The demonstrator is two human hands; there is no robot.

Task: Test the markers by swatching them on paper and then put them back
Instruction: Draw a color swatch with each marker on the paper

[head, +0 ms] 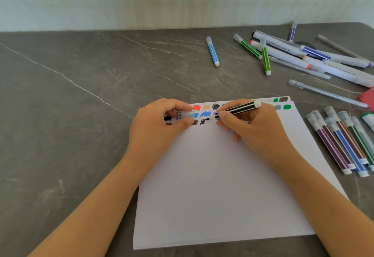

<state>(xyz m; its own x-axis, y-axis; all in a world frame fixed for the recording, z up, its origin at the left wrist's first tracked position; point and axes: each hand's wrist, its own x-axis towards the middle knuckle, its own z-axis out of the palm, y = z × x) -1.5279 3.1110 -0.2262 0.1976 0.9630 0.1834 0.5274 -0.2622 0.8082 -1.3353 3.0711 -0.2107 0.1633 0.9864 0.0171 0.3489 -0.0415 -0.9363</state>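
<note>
A white sheet of paper (222, 185) lies on the grey table (70, 104), with several colour swatches (204, 113) along its far edge. My right hand (249, 127) grips a black striped marker (235, 109), its tip down on the paper by a black swatch. My left hand (157, 129) pinches a clear marker cap (186, 114) over the swatches at the paper's far left corner.
A row of capped markers (342, 145) lies right of the paper. A loose pile of markers and pens (293, 54) sits at the far right. One light blue marker (213, 51) lies alone beyond the paper. A red object (368, 96) shows at the right edge.
</note>
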